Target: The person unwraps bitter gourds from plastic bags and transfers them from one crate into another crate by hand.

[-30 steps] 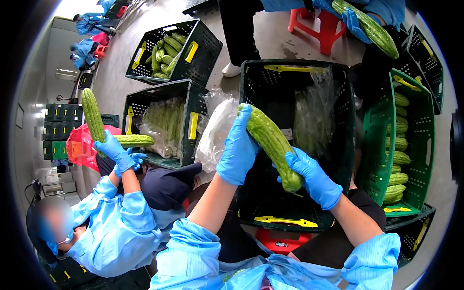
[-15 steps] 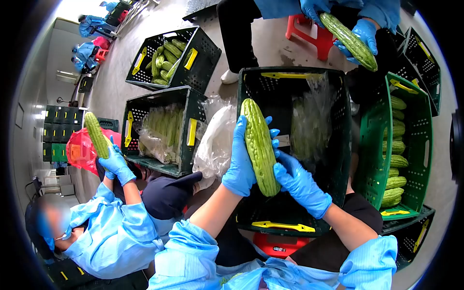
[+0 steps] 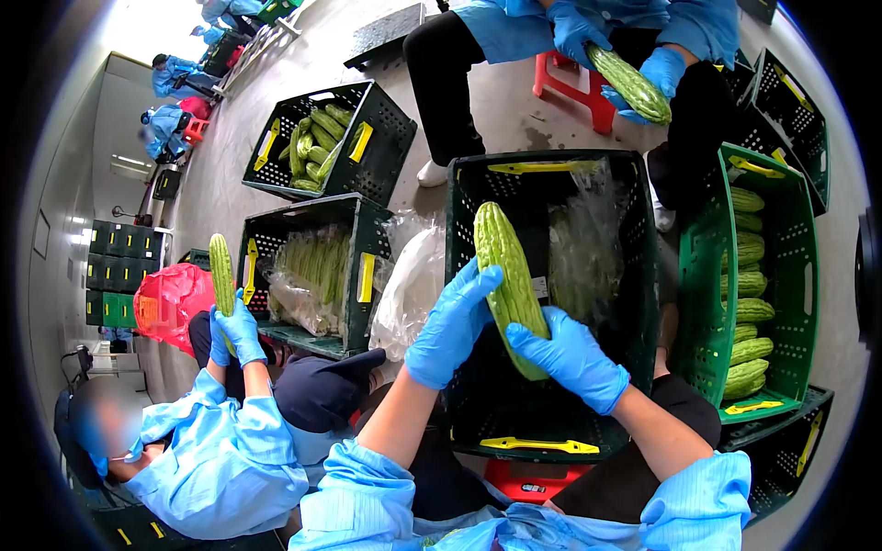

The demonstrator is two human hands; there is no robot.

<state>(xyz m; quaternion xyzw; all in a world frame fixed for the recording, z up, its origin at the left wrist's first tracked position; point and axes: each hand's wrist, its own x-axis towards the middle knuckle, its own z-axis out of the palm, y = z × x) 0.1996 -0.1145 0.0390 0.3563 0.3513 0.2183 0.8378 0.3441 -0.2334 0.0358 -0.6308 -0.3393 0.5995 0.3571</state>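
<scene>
A long, ridged green bitter melon [image 3: 507, 266] tilts above the black crate in front of me. My left hand [image 3: 450, 321], in a blue glove, grips it from the left with the thumb across its upper half. On its lower right, my right hand [image 3: 574, 358], gloved too, is closed round it with the thumb on top. Under both hands is the black crate [image 3: 542, 445] with yellow handles. Inside it, a clear plastic bag [image 3: 588, 248] of green produce lies along the right side.
At right stands a green crate [image 3: 698, 303] of bitter melons. To the left are a dark crate with bagged produce [image 3: 312, 266], a white plastic bag [image 3: 411, 285] and another melon crate [image 3: 386, 138]. Two co-workers, at left [image 3: 220, 459] and across [image 3: 510, 37], each hold a bitter melon.
My left thumb has come over the melon's front and my right hand has wrapped further over its lower part. The left co-worker's melon has moved right and stands more upright.
</scene>
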